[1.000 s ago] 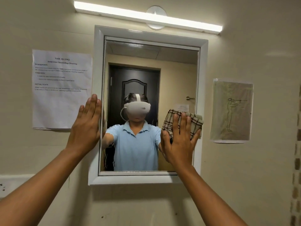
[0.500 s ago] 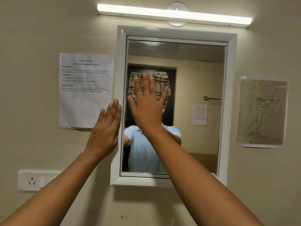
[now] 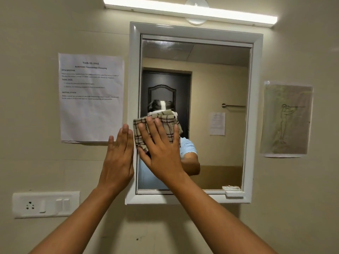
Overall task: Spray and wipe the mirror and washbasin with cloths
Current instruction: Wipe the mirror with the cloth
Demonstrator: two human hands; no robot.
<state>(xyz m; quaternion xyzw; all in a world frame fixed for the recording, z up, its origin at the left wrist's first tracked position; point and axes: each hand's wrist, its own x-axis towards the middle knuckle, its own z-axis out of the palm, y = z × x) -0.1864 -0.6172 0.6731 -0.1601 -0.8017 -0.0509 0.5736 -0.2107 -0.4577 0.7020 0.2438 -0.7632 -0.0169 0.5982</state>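
Checked cloth (image 3: 157, 129) flat under your spread right hand (image 3: 161, 153) at mirror's (image 3: 211, 143) left edge (unwiped glass lies rightward); left hand (image 3: 118, 160) flat, fingers together, on wall (image 3: 36, 162)

The beige checked woven cloth (image 3: 161, 123) looks soft and matt against the glossy glass mirror (image 3: 216, 88) in its smooth white plastic-looking frame (image 3: 255, 107); the white printed paper sheet (image 3: 91, 110) is slightly wrinkled.

Hidden, cropped and unreadable parts

The right hand (image 3: 161, 153) covers much of the beige checked cloth (image 3: 165, 123), which hides the reflected face; the white printed paper sheet (image 3: 91, 98) has body text too blurred to read; the long white tube light (image 3: 190, 11) is cut by the top edge.
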